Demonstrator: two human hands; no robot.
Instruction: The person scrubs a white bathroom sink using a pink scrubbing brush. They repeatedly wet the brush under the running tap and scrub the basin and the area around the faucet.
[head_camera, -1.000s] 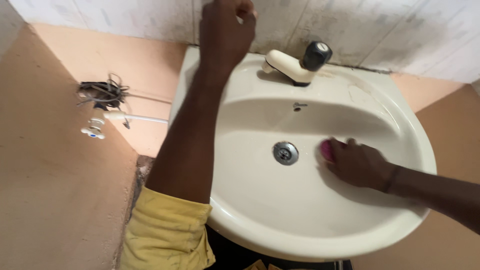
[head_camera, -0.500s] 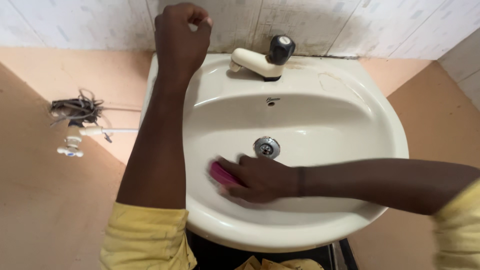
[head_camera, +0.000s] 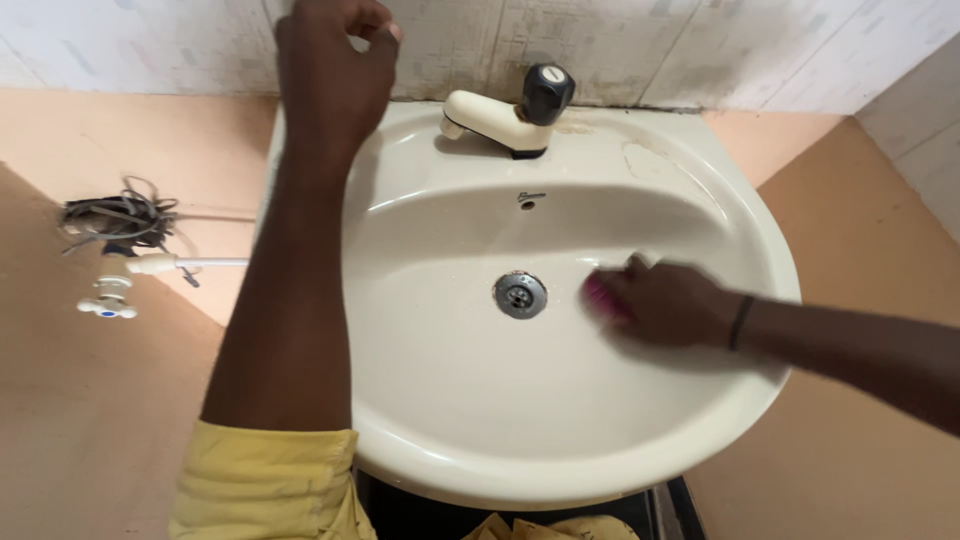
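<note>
In right hand (head_camera: 665, 303), pink scrubber (head_camera: 598, 294)

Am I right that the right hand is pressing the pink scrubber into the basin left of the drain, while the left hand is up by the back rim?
Not quite. In the head view the right hand presses the pink scrubber into the basin to the right of the drain, not the left. The left hand is indeed up by the back rim.

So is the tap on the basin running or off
Off: no water falls from the tap spout, and none pools around the drain in the basin.
</note>
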